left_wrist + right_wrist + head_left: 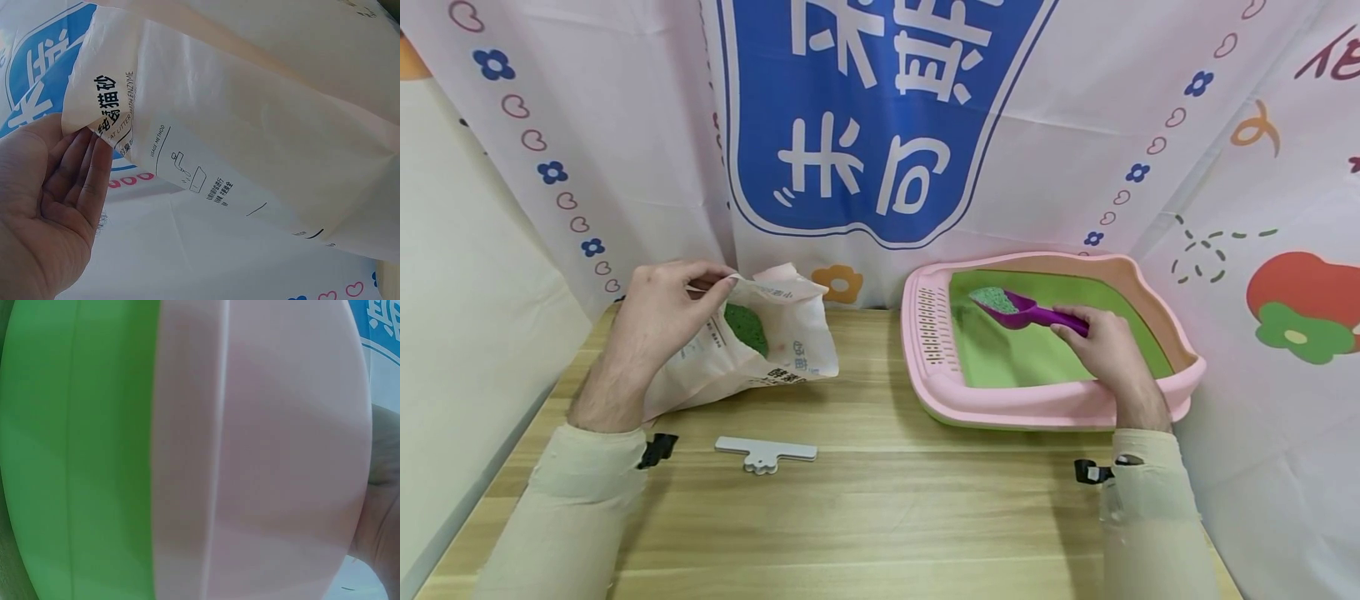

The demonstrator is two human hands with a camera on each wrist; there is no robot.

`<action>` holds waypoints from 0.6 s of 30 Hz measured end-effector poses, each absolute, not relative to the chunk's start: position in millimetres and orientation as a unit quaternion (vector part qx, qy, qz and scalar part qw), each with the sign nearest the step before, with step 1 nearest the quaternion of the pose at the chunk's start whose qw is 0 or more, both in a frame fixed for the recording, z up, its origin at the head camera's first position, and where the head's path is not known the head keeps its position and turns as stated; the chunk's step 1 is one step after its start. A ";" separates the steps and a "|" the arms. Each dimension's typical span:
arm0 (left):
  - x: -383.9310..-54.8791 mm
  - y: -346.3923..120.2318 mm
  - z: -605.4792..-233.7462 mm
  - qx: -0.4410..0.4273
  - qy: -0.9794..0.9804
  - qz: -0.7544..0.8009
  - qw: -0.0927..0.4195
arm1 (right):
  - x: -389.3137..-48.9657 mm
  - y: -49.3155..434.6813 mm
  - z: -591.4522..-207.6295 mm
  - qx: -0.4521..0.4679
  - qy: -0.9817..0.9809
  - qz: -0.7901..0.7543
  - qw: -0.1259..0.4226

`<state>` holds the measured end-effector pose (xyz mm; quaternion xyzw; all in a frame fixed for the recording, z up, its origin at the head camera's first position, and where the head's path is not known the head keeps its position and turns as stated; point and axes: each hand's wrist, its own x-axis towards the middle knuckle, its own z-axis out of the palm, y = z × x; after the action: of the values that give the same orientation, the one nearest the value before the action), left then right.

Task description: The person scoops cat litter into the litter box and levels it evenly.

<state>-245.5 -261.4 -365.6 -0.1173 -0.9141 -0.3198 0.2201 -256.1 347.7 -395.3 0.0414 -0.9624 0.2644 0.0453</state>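
My left hand (pixel 666 310) pinches the top edge of a white cat litter bag (pixel 790 333), whose mouth gapes and shows green litter (pixel 747 328) inside. In the left wrist view, fingers and thumb grip the bag's printed paper (pixel 206 106). My right hand (pixel 1105 348) holds a purple scoop (pixel 1026 313) by its handle, with a heap of green granules (pixel 994 300) in its bowl. The scoop is over a litter box (pixel 1015 403) with a pink rim and green base. In the right wrist view the box's pink wall (pixel 287 444) hides most of that hand.
A grey-white bag clip (pixel 765 452) lies on the wooden table (pixel 880 517) in front of the bag. A slotted pink grate (pixel 934 327) runs along the litter box's left side. Behind stands a printed cloth backdrop (pixel 865 125), with patterned cloth at the right too.
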 end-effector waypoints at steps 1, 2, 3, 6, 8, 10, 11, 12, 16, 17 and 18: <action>-245.6 -261.3 -365.6 -0.117 -0.914 -0.320 0.220 | -256.3 347.8 -395.4 0.041 -0.963 0.264 0.045; -245.8 -261.3 -365.6 -0.117 -0.914 -0.320 0.219 | -256.5 348.1 -395.4 0.042 -0.963 0.263 0.044; -245.8 -261.3 -365.7 -0.117 -0.914 -0.320 0.220 | -256.7 348.2 -395.6 0.042 -0.963 0.263 0.044; -246.2 -261.3 -365.6 -0.117 -0.914 -0.320 0.221 | -257.7 349.0 -396.0 0.048 -0.964 0.257 0.047; -246.3 -261.3 -365.6 -0.118 -0.913 -0.320 0.222 | -258.2 349.6 -396.1 0.051 -0.965 0.252 0.049; -246.3 -261.4 -365.6 -0.118 -0.913 -0.321 0.222 | -258.4 349.7 -396.0 0.051 -0.965 0.251 0.047; -246.2 -261.5 -365.6 -0.118 -0.913 -0.321 0.222 | -258.4 349.7 -395.8 0.050 -0.965 0.252 0.045; -246.2 -261.6 -365.7 -0.118 -0.913 -0.321 0.221 | -258.2 349.6 -395.5 0.050 -0.965 0.252 0.044; -245.6 -262.3 -366.1 -0.115 -0.915 -0.319 0.219 | -258.4 349.1 -394.6 0.050 -0.965 0.253 0.039; -245.4 -262.5 -366.1 -0.114 -0.915 -0.319 0.219 | -258.7 349.4 -394.5 0.051 -0.966 0.252 0.039; -245.3 -262.6 -366.2 -0.113 -0.915 -0.319 0.218 | -258.9 349.2 -394.3 0.052 -0.966 0.251 0.039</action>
<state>-245.3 -262.6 -366.2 -0.1132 -0.9154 -0.3187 0.2181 -258.9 349.2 -394.3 0.0516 -0.9659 0.2509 0.0386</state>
